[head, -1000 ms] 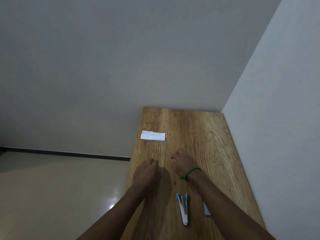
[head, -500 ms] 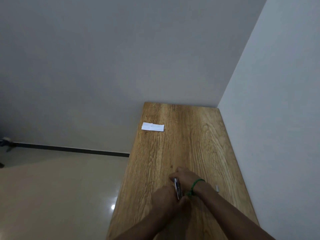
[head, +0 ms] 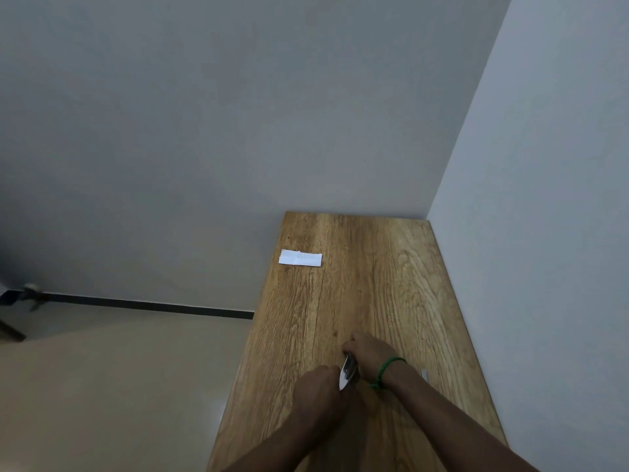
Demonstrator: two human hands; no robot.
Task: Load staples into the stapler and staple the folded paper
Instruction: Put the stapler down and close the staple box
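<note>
Head view: you have the stapler (head: pixel 348 371) between both hands over the near part of the tabletop (head: pixel 374 284); lifted or resting, can't tell. Your left hand (head: pixel 318 393) has its grip curled round the near end. Your right hand (head: pixel 369 352) grips the far end from above, fingers curled over it. Hands cover most of it, so can't tell if it's hinged open.

Progress, my judgement: early, loading only just started, no staples visibly in. A small grey strip (head: pixel 424 375), probably the staples, lies on the tabletop just beside your right wrist, untouched. The folded paper (head: pixel 300 258) lies flat at the far left, well apart from your hands, no staple showing. Left to do: load, close, staple.

Count: one stapler, one folded paper, one grey strip, two hands, one green wristband (head: pixel 388 367) on the right wrist.
</note>
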